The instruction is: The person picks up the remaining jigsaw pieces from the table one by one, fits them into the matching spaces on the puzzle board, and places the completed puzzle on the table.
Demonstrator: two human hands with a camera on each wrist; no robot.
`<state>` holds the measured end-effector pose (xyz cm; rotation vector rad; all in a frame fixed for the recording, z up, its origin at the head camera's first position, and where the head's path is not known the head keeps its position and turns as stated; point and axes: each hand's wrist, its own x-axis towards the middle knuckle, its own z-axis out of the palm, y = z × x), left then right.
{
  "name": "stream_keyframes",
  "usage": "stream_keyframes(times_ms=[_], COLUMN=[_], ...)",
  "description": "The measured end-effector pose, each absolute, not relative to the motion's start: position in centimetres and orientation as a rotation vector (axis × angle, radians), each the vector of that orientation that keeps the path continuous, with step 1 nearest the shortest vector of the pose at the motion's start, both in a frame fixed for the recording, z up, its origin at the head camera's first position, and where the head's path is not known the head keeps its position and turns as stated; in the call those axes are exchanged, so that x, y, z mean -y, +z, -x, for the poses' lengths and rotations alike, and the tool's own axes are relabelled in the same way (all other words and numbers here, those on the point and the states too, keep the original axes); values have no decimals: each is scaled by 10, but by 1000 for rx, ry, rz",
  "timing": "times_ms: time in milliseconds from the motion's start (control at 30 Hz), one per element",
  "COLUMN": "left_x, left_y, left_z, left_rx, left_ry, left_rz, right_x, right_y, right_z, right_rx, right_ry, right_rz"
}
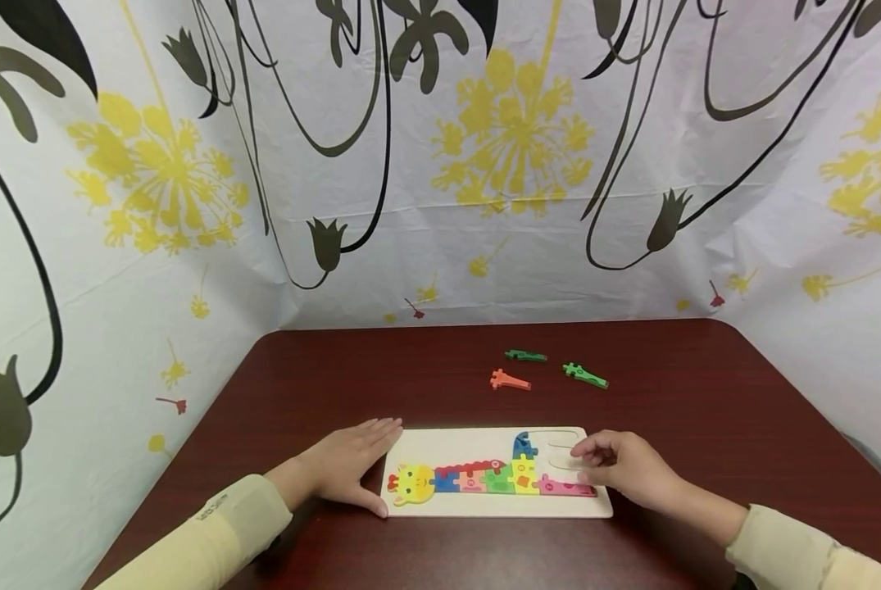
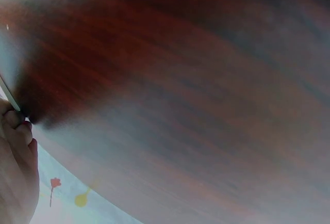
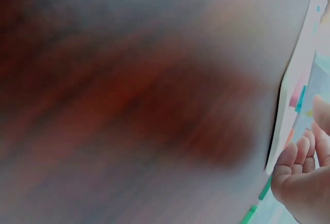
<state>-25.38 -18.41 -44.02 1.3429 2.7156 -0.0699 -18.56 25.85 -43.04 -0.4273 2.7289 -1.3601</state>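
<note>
A pale wooden giraffe puzzle board (image 1: 455,443) lies flat on the table. In it sit a yellow giraffe head (image 1: 414,483), a red mane strip (image 1: 470,467), several coloured body pieces, a blue piece (image 1: 524,447) and a pink leg piece (image 1: 565,487). Outlined leg slots at its upper right hold no piece. My left hand (image 1: 351,463) rests at the board's left edge, fingers extended and thumb spread by the near corner. Over the right end hovers my right hand (image 1: 635,469), its fingers loosely bent and thumb apart near the pink leg; no piece shows between them.
Beyond the board lie three loose pieces: a dark green one (image 1: 526,356), an orange one (image 1: 510,380) and a light green one (image 1: 586,375). The dark red table (image 1: 366,369) meets a patterned cloth (image 1: 410,270) at its back and sides.
</note>
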Motion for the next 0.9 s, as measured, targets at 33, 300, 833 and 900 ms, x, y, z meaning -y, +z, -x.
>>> stream_keyframes(times_ms=[33,300,833,900], left_x=[184,184,184,184], left_y=[-440,-441,-441,-441], left_z=[254,255,255,255], left_rx=[-2716,-2713,-2714,-2714], left_ry=[-73,-81,-115,-122], left_rz=[-1343,-1329,-1348,-1358], right_x=[-259,-263,-284,-285], right_y=[-429,-421,-409,-410], right_z=[187,202,241,244], right_rx=[-2738,-2823,-2928,-2933], right_ry=[-1360,-1361,-1448,-1450], right_rz=[412,253,119,92])
